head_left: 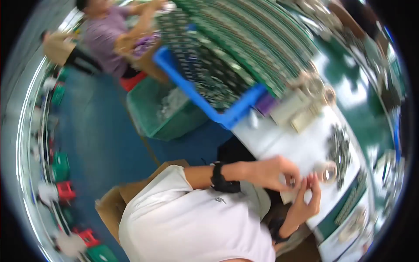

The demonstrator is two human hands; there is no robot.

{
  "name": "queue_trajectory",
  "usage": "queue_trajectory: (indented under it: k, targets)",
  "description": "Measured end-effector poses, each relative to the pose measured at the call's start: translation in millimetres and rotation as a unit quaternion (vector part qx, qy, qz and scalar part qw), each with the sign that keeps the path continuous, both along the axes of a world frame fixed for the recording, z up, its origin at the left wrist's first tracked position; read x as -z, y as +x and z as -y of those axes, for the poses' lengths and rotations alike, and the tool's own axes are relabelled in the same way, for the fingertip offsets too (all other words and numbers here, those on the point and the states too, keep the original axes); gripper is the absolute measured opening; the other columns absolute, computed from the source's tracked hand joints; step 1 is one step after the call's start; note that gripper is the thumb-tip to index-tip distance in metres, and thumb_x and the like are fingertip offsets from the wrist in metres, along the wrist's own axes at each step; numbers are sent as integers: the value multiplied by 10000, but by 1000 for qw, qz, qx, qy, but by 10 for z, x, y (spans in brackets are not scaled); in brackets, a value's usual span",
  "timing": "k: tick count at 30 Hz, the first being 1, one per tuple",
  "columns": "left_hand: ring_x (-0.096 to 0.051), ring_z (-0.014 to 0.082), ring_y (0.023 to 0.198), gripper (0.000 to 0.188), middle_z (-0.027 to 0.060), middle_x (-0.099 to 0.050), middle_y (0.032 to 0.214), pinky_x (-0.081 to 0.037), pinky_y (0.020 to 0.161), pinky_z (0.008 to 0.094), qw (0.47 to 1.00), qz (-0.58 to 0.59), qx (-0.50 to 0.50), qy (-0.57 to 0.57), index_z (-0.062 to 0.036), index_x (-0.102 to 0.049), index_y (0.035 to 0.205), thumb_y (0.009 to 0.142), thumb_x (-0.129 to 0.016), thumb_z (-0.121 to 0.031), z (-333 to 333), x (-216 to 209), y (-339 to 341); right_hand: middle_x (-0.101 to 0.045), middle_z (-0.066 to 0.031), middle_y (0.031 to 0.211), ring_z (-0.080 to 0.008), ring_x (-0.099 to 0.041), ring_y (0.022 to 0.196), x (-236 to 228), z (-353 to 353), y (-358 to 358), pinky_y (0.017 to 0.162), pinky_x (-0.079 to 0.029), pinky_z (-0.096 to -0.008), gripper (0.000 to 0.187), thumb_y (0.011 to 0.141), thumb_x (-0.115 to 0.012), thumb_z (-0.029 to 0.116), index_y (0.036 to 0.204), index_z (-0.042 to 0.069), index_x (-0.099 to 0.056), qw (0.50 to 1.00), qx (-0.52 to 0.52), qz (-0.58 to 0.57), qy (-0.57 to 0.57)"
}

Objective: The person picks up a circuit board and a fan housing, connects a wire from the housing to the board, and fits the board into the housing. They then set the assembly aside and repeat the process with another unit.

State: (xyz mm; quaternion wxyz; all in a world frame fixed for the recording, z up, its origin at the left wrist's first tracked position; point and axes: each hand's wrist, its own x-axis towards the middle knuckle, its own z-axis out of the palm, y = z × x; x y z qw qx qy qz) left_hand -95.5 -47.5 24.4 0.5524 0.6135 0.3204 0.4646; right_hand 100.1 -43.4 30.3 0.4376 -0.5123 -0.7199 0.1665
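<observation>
Here's the white worktable, running off past the person's right side, and at its far end a blue crate under long green strips. A green tub stands just left of the crate. On the tabletop, a loose heap of metallic parts. Now the hands: the left hand curls nearly closed; the right hand meets it, fingertips slightly parted, whether gripping anything I can't tell. A tape roll sits just beyond. And the small piece, blurred, is in the left fingers. Looks mid-work to me: this piece is up and unfinished, the heap untouched; finished count, no telling.
</observation>
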Motion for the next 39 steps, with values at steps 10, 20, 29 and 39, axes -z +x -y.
queue_trajectory:
  k: [10,20,29,39]
  targets:
    - [-731,168,990,399,86,-725,1143,-585,882,301,993,-53,-17,-102,7,-656,1222,847,-786,50,-95,-50,7,-754,-89,1009,-199,-704,876,-40,-109,65,740,-560,-301,325,778,-810,-44,1087,45,-762,1000,9,-17,-3]
    - [-741,187,993,338,92,-729,1139,-592,865,296,995,-61,-11,-75,3,-683,1172,850,-771,52,-64,6,21,-636,-33,885,-194,-591,781,-74,-152,191,662,-497,-298,367,711,-837,-1,1053,126,-794,998,-29,62,-13]
    - [-708,214,1073,362,142,-707,1169,-593,922,329,993,37,-87,-70,22,-658,1160,832,-731,157,-43,14,100,-586,-18,783,-165,-569,696,-137,-300,267,569,-448,-310,356,736,-836,24,1062,160,-801,988,-72,133,10]
    - [-736,214,963,333,112,-746,1090,-584,865,322,988,-55,-122,77,-5,-689,1116,811,-771,100,-71,98,133,-590,1,643,-155,-534,515,-151,-404,193,513,-429,-320,191,793,-811,106,978,124,-769,984,-129,122,0]
